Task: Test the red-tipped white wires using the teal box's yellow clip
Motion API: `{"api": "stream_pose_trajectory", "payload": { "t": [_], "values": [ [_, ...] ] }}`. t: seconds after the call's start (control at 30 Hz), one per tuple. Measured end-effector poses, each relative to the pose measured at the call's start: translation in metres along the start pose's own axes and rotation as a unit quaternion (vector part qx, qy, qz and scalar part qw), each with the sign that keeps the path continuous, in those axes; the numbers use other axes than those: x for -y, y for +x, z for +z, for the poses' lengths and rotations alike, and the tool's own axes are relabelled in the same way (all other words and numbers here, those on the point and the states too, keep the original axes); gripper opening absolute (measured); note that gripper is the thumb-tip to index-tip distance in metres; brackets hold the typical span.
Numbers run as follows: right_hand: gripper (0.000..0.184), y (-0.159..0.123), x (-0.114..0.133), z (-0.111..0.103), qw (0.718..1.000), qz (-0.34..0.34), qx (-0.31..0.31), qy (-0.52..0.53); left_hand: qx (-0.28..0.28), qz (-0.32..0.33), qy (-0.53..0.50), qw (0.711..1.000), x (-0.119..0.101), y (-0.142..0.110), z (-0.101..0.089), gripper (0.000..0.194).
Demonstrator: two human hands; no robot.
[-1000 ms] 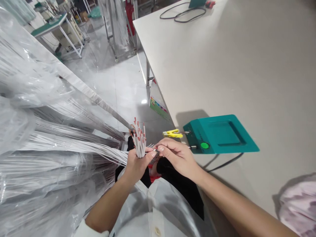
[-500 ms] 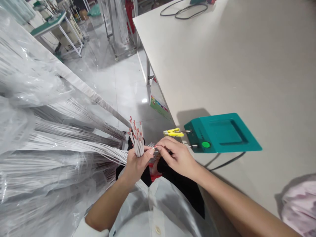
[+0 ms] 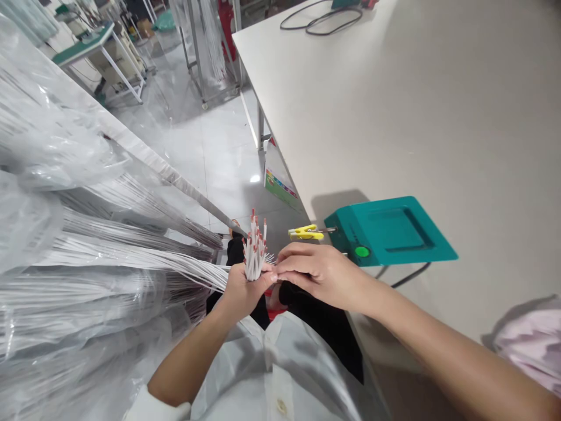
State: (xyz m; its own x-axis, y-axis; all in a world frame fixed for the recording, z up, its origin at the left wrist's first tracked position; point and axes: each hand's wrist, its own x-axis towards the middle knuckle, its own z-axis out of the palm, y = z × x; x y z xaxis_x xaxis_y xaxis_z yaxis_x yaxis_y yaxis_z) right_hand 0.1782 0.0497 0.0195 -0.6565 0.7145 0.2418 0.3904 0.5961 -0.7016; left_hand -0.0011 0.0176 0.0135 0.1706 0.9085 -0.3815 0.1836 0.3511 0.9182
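My left hand is closed around a bundle of white wires, whose red-tipped ends stand up above the fist. More of these wires run off leftward, into the long hanks. My right hand is pinched shut beside my left thumb, fingertips touching or almost touching it. What sits between those fingertips is hidden. Thin wire ends poke out just between the two hands. Nearby, at the table's edge, stands a teal device with a green button and a yellow clip on its metal post.
Plastic-wrapped hanks of white wire fill the left side on a rack with a slanting rail. The pale table stretches along the right, with a black cable at its far end and pink cloth at lower right.
My right hand has turned flatter, its back more upward, while keeping by my left thumb. The wire bundle swung slightly left, then back right. A red tip seen earlier at my right fingertips is now hidden.
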Motion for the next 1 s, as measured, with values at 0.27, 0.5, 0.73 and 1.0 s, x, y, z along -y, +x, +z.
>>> {"api": "stream_pose_trajectory", "payload": {
  "t": [0.27, 0.5, 0.73, 1.0],
  "values": [
    [0.018, 0.006, 0.003, -0.007, 0.999, 0.013, 0.003, 0.044, 0.013, -0.013, -0.06, 0.998, -0.002, -0.001, -0.002, 0.019],
    [0.011, 0.006, 0.003, 0.029, 0.915, 0.105, -0.142, 0.364, 0.015, -0.006, -0.139, 0.99, 0.011, 0.002, -0.007, 0.03],
    [0.01, 0.004, 0.007, 0.045, 0.92, 0.104, -0.246, 0.286, -0.007, -0.002, -0.165, 0.986, 0.015, 0.005, -0.002, 0.024],
    [0.015, -0.001, 0.008, 0.048, 0.953, 0.09, -0.281, 0.068, -0.088, 0.003, -0.116, 0.989, 0.02, 0.001, 0.008, 0.026]
  ]
}}
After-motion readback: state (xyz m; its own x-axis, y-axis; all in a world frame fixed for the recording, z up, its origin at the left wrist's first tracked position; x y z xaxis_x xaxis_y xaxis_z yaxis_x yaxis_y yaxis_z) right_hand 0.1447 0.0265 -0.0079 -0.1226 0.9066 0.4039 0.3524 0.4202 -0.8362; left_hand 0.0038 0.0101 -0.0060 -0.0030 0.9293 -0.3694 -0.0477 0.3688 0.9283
